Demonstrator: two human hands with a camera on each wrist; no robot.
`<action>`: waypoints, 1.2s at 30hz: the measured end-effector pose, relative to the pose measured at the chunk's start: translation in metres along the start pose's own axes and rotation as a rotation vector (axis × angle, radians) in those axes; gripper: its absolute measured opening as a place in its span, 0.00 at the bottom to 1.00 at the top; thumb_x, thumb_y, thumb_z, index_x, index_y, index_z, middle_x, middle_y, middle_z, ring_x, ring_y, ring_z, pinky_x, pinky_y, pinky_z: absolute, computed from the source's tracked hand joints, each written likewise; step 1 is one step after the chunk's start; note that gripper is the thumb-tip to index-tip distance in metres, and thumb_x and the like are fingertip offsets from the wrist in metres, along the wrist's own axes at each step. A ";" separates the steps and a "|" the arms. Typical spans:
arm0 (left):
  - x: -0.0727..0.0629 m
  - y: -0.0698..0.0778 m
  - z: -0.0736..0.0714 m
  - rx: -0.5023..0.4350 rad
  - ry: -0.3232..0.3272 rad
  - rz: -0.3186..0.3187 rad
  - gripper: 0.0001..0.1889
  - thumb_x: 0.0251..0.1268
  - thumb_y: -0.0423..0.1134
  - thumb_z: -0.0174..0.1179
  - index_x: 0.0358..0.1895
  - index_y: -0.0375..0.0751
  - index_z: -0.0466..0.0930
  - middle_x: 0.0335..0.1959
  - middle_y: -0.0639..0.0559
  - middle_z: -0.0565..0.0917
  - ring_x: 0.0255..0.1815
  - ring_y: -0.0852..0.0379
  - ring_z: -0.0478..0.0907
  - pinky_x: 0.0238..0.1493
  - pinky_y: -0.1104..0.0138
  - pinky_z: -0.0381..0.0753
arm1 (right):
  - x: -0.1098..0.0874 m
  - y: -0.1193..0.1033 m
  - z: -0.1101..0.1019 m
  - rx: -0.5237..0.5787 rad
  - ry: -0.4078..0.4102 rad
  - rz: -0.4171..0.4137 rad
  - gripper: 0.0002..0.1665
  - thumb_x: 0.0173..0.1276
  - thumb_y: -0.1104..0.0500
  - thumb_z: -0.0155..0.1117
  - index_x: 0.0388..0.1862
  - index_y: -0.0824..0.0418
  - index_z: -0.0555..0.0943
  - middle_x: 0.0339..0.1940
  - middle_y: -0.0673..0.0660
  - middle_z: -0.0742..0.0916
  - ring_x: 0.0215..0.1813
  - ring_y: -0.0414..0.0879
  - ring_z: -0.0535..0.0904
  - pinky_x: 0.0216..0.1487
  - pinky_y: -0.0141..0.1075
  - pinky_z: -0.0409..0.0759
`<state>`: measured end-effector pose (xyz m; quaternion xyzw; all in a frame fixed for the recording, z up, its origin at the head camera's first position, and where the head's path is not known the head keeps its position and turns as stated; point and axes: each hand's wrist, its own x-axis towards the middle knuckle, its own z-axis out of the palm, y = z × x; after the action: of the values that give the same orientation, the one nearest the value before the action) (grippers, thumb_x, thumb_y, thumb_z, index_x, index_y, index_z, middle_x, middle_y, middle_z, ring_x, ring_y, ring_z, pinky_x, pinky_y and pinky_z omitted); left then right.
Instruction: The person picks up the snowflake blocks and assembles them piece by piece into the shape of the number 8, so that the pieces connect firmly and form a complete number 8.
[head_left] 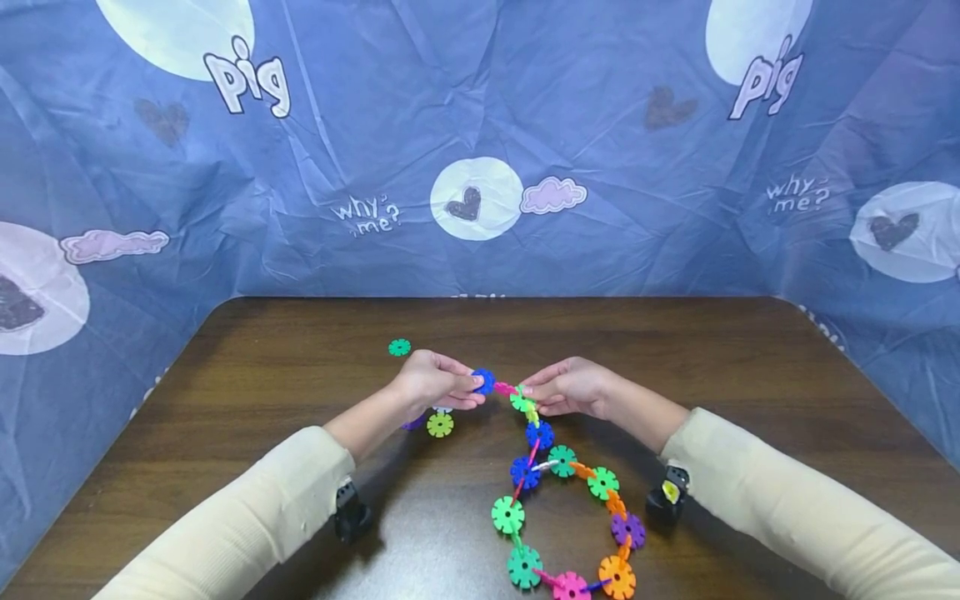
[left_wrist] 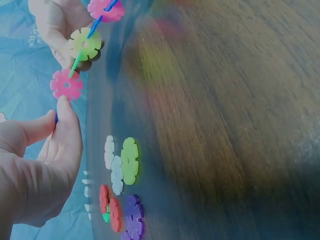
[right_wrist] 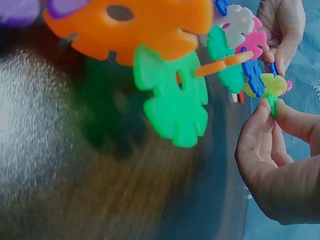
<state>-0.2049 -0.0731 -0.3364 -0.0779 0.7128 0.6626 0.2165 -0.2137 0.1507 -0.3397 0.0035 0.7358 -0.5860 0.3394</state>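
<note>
Notched plastic snowflake discs are joined edge to edge into a chain that runs down into a ring. My left hand (head_left: 438, 385) pinches the blue disc (head_left: 483, 382) at the chain's upper end between thumb and fingers. Beside it a pink disc (left_wrist: 66, 85) links the blue disc onward. My right hand (head_left: 576, 388) pinches the green disc (right_wrist: 272, 106) on the other side of that pink one. Both hands hold this end raised. From there the chain passes a yellow-green disc and a blue disc (head_left: 539, 435) to the ring, which includes an orange disc (head_left: 617, 577).
Several loose discs lie near my left forearm, among them a yellow-green disc (head_left: 440, 425) and a purple disc (left_wrist: 134, 217). A teal disc (head_left: 400, 347) lies farther back on the brown wooden table (head_left: 300, 333). A blue printed cloth (head_left: 405, 100) hangs behind and at the sides.
</note>
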 end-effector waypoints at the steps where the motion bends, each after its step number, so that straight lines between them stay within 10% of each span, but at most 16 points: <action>1: 0.000 -0.001 0.000 -0.001 -0.004 0.001 0.15 0.61 0.26 0.61 0.49 0.20 0.74 0.35 0.31 0.87 0.22 0.57 0.85 0.33 0.66 0.88 | 0.000 0.000 0.001 0.000 0.008 0.003 0.22 0.68 0.65 0.59 0.58 0.76 0.74 0.25 0.44 0.86 0.31 0.35 0.82 0.40 0.28 0.85; 12: 0.005 -0.007 0.011 -0.007 -0.001 -0.009 0.16 0.60 0.25 0.62 0.50 0.22 0.73 0.39 0.30 0.87 0.23 0.58 0.85 0.34 0.66 0.88 | 0.001 0.002 0.010 0.006 0.134 0.036 0.21 0.67 0.66 0.61 0.55 0.77 0.76 0.20 0.46 0.84 0.25 0.35 0.79 0.31 0.25 0.82; 23: 0.020 0.007 0.017 -0.093 0.049 0.022 0.16 0.61 0.24 0.60 0.52 0.22 0.75 0.22 0.47 0.85 0.21 0.61 0.82 0.42 0.64 0.87 | -0.003 -0.001 0.013 0.154 0.234 0.022 0.23 0.68 0.65 0.60 0.60 0.73 0.73 0.21 0.47 0.84 0.25 0.36 0.81 0.34 0.27 0.85; 36: 0.020 0.008 0.024 -0.063 -0.109 -0.017 0.16 0.63 0.22 0.56 0.55 0.21 0.74 0.21 0.48 0.83 0.24 0.59 0.83 0.42 0.64 0.87 | 0.003 -0.009 -0.002 -0.046 0.168 -0.050 0.25 0.70 0.58 0.60 0.60 0.73 0.74 0.49 0.62 0.88 0.43 0.40 0.85 0.66 0.48 0.76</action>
<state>-0.2211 -0.0448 -0.3382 -0.0546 0.6782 0.6859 0.2582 -0.2208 0.1485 -0.3328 0.0268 0.7748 -0.5749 0.2618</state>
